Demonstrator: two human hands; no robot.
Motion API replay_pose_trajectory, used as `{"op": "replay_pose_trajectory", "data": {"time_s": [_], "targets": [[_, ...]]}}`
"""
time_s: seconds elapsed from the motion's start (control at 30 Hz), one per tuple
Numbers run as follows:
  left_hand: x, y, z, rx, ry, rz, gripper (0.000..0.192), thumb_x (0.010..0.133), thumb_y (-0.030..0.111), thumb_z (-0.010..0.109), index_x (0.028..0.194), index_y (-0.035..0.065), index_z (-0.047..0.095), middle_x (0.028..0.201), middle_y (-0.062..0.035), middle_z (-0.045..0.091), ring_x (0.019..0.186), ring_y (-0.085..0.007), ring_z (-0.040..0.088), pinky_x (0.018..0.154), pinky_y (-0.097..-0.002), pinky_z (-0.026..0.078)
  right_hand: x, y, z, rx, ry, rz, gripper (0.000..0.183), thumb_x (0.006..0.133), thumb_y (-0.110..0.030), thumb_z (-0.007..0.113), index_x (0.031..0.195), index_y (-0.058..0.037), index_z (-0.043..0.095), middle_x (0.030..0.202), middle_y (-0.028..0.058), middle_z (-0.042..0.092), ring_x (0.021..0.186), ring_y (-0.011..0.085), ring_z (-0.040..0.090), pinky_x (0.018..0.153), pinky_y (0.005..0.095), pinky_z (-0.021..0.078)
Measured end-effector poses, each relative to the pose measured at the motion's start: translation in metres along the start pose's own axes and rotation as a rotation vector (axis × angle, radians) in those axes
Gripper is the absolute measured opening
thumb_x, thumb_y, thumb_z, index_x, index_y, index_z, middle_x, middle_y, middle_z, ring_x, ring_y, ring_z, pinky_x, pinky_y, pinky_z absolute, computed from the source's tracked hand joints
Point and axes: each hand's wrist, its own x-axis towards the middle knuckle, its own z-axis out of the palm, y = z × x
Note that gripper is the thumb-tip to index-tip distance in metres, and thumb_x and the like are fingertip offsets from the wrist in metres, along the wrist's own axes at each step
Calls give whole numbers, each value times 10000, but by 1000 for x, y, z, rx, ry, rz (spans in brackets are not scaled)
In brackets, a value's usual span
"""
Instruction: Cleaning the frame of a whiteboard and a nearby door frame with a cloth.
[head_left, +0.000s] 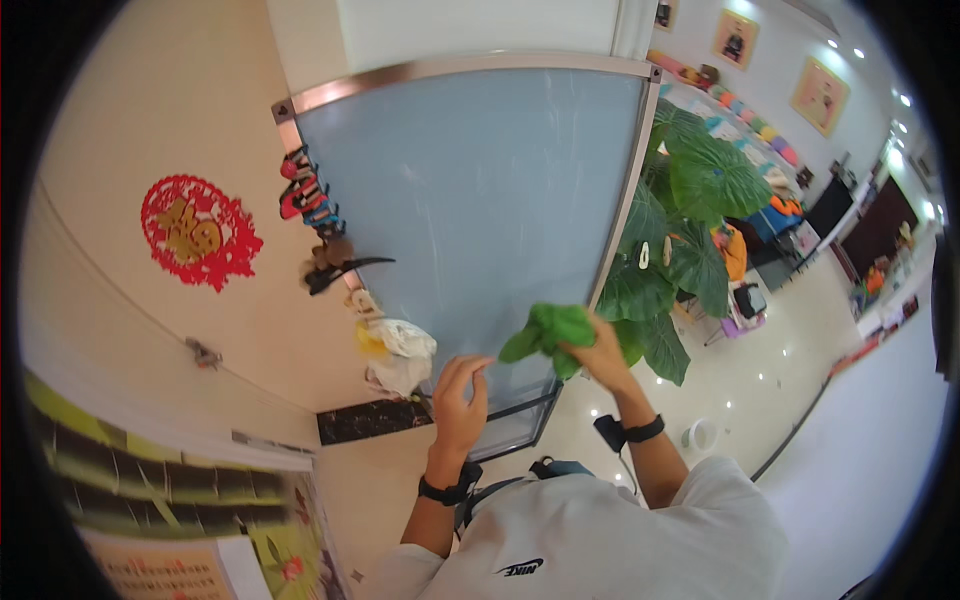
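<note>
A crumpled green cloth is gripped in my right hand, in front of the lower right part of a framed blue-grey panel. Part of the cloth hangs loose to the left. My left hand is raised just left of the cloth, fingers bent and the thumb near the index finger, with nothing visible in it. White streaks mark the panel's surface, which has a metal frame. Hair clips line its left edge, and a white plastic bag hangs below them.
Large green plant leaves stand right of the panel. A small white tub sits on the shiny tiled floor. On the left wall is a red paper decoration. A black marble-look skirting runs below the bag.
</note>
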Motion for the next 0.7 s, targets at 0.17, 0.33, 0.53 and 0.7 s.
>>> {"op": "replay_pose_trajectory", "data": {"time_s": [0.17,0.33,0.53,0.7], "targets": [[-12,35,61,89,71,73,281,986,-95,648,1213,11,775,1226,-157,784,1148,-368,731,1017,-447,576,54,-104,-91,-268,462,-614,476,899,40,774,1366,-43,734,1312,114,753,1232,242,711,1098,393,537],[-4,57,92,203,140,98,363,987,-68,653,1329,20,738,1424,-194,724,1296,-413,670,1108,-480,539,149,-183,-156,-461,587,-996,501,866,44,787,1354,-64,759,1342,157,722,1292,352,681,1138,440,513],[-6,51,93,455,189,111,626,946,-42,677,1561,68,642,1771,-212,438,1551,-480,459,1253,-541,447,186,-174,-159,-554,584,-1017,546,837,11,829,1365,-121,774,1366,166,679,1318,411,640,1150,488,505],[-12,29,81,424,175,46,684,940,-41,679,1611,63,596,1821,-231,350,1600,-499,391,1287,-564,408,133,-99,-133,-564,543,-842,555,821,41,825,1350,-122,777,1397,181,656,1335,420,630,1149,484,509]]}}
